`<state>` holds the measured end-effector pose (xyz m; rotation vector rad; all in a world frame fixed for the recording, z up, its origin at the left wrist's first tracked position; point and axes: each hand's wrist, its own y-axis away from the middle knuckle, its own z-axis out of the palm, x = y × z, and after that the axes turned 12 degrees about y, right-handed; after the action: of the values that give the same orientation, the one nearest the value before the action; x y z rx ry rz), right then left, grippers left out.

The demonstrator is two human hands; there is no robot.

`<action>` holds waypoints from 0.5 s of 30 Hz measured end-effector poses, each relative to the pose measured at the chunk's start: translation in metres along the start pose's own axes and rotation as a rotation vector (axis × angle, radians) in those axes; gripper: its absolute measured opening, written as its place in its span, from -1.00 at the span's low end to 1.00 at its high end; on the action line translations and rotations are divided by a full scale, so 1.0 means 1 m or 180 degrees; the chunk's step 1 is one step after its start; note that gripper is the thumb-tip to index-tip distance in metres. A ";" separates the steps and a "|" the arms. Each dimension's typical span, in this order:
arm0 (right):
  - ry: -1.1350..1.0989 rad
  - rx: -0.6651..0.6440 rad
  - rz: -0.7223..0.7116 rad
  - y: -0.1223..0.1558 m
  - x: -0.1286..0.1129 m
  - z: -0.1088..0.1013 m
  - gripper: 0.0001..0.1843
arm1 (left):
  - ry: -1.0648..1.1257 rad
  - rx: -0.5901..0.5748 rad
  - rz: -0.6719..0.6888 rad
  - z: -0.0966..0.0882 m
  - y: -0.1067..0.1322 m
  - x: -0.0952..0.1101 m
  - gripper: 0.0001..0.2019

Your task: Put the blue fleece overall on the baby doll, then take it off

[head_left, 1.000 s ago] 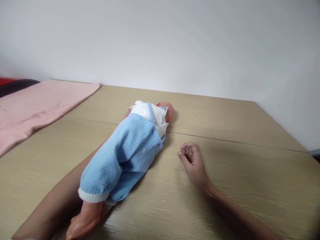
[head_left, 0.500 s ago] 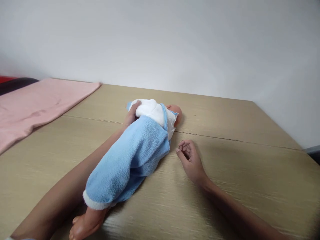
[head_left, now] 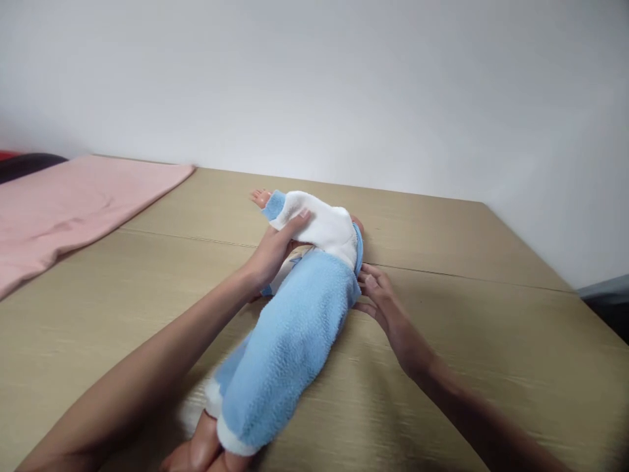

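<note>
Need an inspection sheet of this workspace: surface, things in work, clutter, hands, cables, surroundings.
Surface: tan table, under the doll and cloth.
Things in work: doll in blue and white, lying on its side, feet toward the viewer, partly cut off by the frame.
Clutter: pink cloth at the left, wrinkled.
Left hand: grips the doll's white sleeve, thumb on top.
Right hand: open, fingers at the doll's back; pressure can't be judged.
Cables: nothing seen.
Surroundings: pale wall behind; dark objects at the left and right edges, unidentifiable.
</note>
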<state>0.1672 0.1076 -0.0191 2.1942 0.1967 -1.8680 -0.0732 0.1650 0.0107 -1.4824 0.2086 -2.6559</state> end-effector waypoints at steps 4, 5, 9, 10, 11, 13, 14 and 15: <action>-0.0110 -0.0176 0.0117 0.005 -0.008 -0.008 -0.20 | -0.0537 -0.0170 0.0049 0.013 0.015 0.002 -0.49; -0.0120 -0.0224 0.0104 0.006 -0.010 -0.009 -0.20 | -0.0716 -0.0220 0.0014 0.015 0.020 0.003 -0.48; -0.0206 -0.0348 0.0188 0.011 -0.013 -0.014 -0.20 | -0.1564 -0.0634 -0.0044 0.025 0.037 0.006 -0.45; -0.0238 -0.0384 0.0246 0.012 -0.012 -0.015 -0.19 | -0.1799 -0.0794 0.0017 0.027 0.040 0.006 -0.47; -0.0271 -0.0428 0.0314 0.012 -0.010 -0.017 -0.16 | -0.2012 -0.0982 0.0136 0.028 0.042 0.005 -0.48; -0.0287 -0.0424 0.0361 0.010 -0.003 -0.022 -0.08 | -0.2296 -0.1463 0.0560 0.030 0.045 0.002 -0.44; -0.0207 -0.0303 0.0277 0.008 0.000 -0.025 -0.04 | -0.2341 -0.1735 0.0802 0.030 0.046 0.000 -0.37; -0.0067 -0.0108 0.0129 0.005 0.004 -0.028 -0.03 | -0.2327 -0.1986 0.1004 0.030 0.046 -0.002 -0.27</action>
<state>0.1954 0.1104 -0.0181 2.1392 0.1772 -1.8517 -0.0456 0.1179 0.0175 -2.2315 1.1474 -1.7161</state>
